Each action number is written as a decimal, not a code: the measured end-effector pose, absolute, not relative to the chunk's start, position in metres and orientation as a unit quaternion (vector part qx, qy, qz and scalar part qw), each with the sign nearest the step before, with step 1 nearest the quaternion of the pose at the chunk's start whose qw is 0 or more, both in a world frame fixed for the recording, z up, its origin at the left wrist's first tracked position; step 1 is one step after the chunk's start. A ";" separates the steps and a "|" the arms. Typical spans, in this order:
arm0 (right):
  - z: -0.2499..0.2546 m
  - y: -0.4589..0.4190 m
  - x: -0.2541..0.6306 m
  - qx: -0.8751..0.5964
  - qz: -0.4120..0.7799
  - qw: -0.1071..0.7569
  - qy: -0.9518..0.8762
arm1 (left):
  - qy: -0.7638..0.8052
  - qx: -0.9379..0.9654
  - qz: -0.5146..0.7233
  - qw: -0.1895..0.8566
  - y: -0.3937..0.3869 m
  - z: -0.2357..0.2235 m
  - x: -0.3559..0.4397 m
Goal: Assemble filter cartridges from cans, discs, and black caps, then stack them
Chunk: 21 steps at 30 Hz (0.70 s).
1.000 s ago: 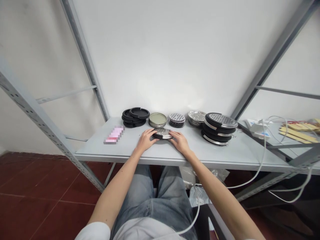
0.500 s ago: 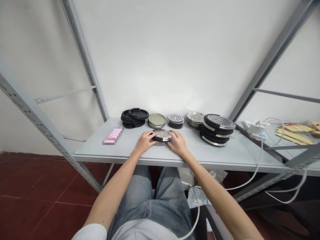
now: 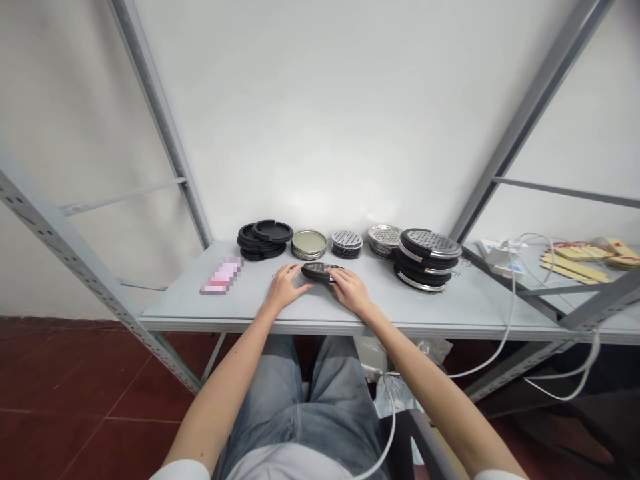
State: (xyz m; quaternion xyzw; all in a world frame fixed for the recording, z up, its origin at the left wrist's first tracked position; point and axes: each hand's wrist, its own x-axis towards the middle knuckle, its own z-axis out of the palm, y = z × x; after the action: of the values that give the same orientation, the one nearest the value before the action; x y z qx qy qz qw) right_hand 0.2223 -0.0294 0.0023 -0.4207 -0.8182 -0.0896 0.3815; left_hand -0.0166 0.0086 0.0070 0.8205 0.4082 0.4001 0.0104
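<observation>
Black disc (image 3: pixel 313 270) sits between the two hands, appearing a little tilted; whether it touches the worktop (image 3: pixel 425 310) I cannot tell. Fingers of the right hand (image 3: pixel 351 291) lie bent over its right end and seem to pinch it, the thumb being hidden. Those of the left hand (image 3: pixel 286 288) reach to its left edge, thumb spread well away from them; contact there is unclear. The step in hand looks like turning or fitting the disc, and I judge the next move calls for the left fingers to steady the edge. Both wrists are low, palms inward, and the forearms come together over the front edge. Behind the disc stand shallow tins (image 3: pixel 309 241) and slotted plates (image 3: pixel 347 238), with black rings (image 3: pixel 273 231) farther left and a stack of rimmed graters (image 3: pixel 433 243) at right.
</observation>
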 end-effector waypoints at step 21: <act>0.136 -0.049 0.468 -0.636 -0.380 0.384 -0.552 | 0.471 0.779 0.390 0.143 0.015 -0.001 -0.020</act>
State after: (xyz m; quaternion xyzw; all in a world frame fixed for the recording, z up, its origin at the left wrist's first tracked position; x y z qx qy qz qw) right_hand 0.4684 -0.0493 0.1358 -0.6355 -0.5518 -0.3799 0.3838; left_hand -0.0203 0.0147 -0.0009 0.7787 0.4706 0.3896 0.1429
